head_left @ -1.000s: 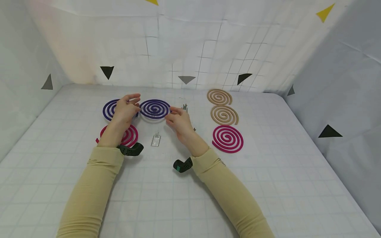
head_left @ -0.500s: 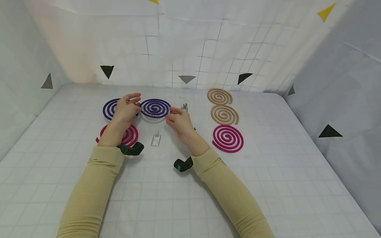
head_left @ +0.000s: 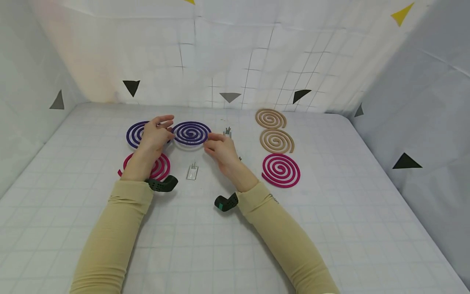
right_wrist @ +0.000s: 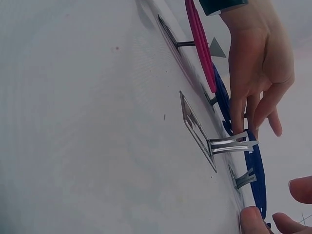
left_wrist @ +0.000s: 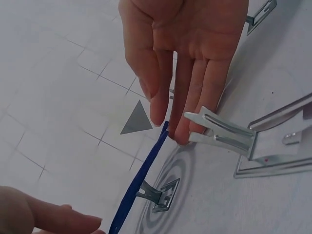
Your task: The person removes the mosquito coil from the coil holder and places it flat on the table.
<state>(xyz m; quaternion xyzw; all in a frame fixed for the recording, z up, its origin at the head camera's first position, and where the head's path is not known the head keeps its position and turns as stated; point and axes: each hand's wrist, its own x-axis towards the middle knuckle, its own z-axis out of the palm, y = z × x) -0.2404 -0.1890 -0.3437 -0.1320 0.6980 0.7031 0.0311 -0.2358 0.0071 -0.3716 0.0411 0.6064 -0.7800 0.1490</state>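
Observation:
A blue mosquito coil [head_left: 191,133] lies level on a small metal stand [left_wrist: 161,195], raised off the white table. At its left edge are the fingertips of my left hand [head_left: 154,136], whose fingers stay mostly straight in the left wrist view. My right hand [head_left: 223,153] pinches the right edge between thumb and fingers. Behind my left hand, another blue coil [head_left: 134,134] is partly hidden, and a pink coil [head_left: 163,167] shows below it. Bare metal stands stand near: one in front [head_left: 192,171], another [head_left: 227,132] just past my right fingers.
On the right, two tan coils [head_left: 269,119] and a pink coil [head_left: 281,170] form a column. White sheet walls [head_left: 231,61] with black and yellow triangles enclose the table [head_left: 205,245] at the back and sides.
My right fingertips have shifted very slightly at the blue coil's edge. Otherwise both hands and the coils stay in place.

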